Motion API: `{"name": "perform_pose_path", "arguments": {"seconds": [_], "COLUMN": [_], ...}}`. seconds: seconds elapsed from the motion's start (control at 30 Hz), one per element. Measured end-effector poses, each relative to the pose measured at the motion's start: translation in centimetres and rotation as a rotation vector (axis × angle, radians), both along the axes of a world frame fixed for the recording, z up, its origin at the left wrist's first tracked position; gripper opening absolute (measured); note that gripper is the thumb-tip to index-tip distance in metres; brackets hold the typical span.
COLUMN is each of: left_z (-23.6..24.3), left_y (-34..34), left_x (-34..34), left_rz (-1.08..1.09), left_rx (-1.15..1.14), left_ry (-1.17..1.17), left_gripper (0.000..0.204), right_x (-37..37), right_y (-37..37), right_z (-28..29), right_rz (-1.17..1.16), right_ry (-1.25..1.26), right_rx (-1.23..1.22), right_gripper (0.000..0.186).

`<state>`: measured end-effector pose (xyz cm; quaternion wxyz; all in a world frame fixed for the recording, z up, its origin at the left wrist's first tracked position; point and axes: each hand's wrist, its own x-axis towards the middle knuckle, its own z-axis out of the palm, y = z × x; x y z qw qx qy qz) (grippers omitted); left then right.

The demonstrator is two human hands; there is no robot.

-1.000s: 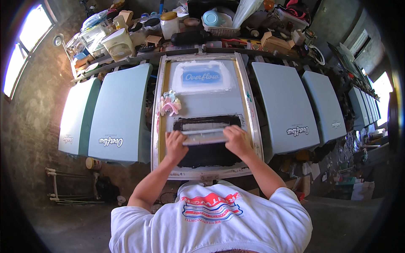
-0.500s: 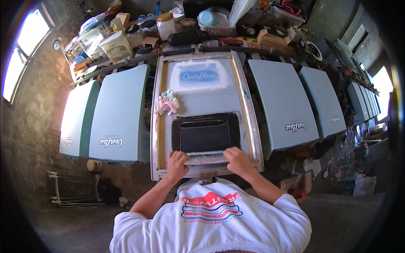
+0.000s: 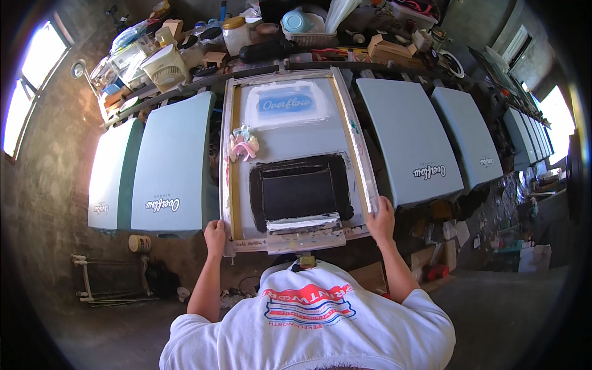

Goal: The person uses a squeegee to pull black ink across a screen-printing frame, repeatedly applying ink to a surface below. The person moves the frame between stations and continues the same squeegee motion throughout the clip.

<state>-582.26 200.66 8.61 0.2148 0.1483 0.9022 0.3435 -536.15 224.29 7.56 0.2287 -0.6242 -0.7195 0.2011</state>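
A wooden-framed printing screen (image 3: 232,185) lies over a board in front of me, with a black ink patch (image 3: 300,192) at its middle and a blue stencil area (image 3: 285,103) at the far end. A squeegee (image 3: 303,222) rests along the near edge of the ink. My left hand (image 3: 214,235) grips the frame's near left corner. My right hand (image 3: 381,219) grips its near right corner. A pink and white rag (image 3: 243,145) sits on the screen's left side.
Pale blue-green garments on boards lie in a row: two on the left (image 3: 172,166), several to the right (image 3: 408,137). A cluttered shelf (image 3: 259,37) with jars, a small fan and boxes runs behind. A tape roll (image 3: 140,243) sits low left.
Both hands pulled the squeegee toward me across the ink, left it at the near edge, then moved outward to the frame's two near corners.
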Motion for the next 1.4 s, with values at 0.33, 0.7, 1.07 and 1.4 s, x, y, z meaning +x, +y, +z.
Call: {"name": "perform_pose_path", "arguments": {"seconds": [0.33,0.7,1.07,1.4], "left_z": [0.6,0.8,-6.5,-10.1], "left_y": [2.2,5.7,28.6,45.7], "left_x": [-2.1,6.1,43.1,83.0], "left_rz": [-0.003,0.048,-0.026,0.014], "left_rx": [-0.121,-0.006,-0.08,-0.082], "left_ry": [0.168,0.067,0.214,0.158], "left_gripper": [0.047,0.049,0.047,0.053], "right_x": [0.9,9.1,47.1,86.1], "right_y": [2.4,6.7,26.6,44.8], "right_z": [-3.7,-2.1,-11.0,-13.9], "right_rz": [-0.147,-0.178,-0.27,-0.213], "right_ry": [0.233,0.346,0.338,0.297], "right_rx": [-0.23,-0.209,-0.222,-0.219], "right_gripper": [0.037,0.033,0.036,0.036]}}
